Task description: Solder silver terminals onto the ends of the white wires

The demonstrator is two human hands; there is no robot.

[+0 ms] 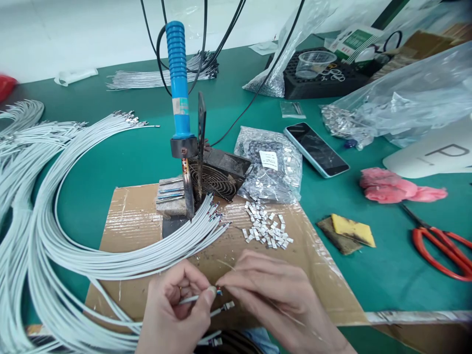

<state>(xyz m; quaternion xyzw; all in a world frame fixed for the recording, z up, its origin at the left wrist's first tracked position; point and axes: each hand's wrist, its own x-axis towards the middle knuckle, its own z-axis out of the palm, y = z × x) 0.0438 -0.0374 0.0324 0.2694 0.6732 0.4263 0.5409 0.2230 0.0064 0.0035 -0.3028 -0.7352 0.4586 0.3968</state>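
My left hand (pixel 180 305) is closed round a white cable (pixel 189 299) near its end, where short coloured wires show. The fingertips of my right hand (pixel 273 290) are pinched together right at those wires. A thin solder-like wire (pixel 225 264) runs from between the right fingers across the back of that hand. Exactly what the right fingertips grip is partly hidden. Beneath my hands, cable ends with a small connector (pixel 228 306) stick out. Ahead stands a blue-handled soldering iron (pixel 179 78), tip down, beside a bundle of white cables (pixel 177 250).
Loose small connectors (pixel 267 226) are heaped on the cardboard (pixel 129 216). Behind the iron sits a dusty fan (pixel 217 177). A plastic bag of parts (pixel 271 162), a phone (pixel 317 150), a yellow sponge (pixel 352 228) and red-handled scissors (pixel 438 246) lie to the right.
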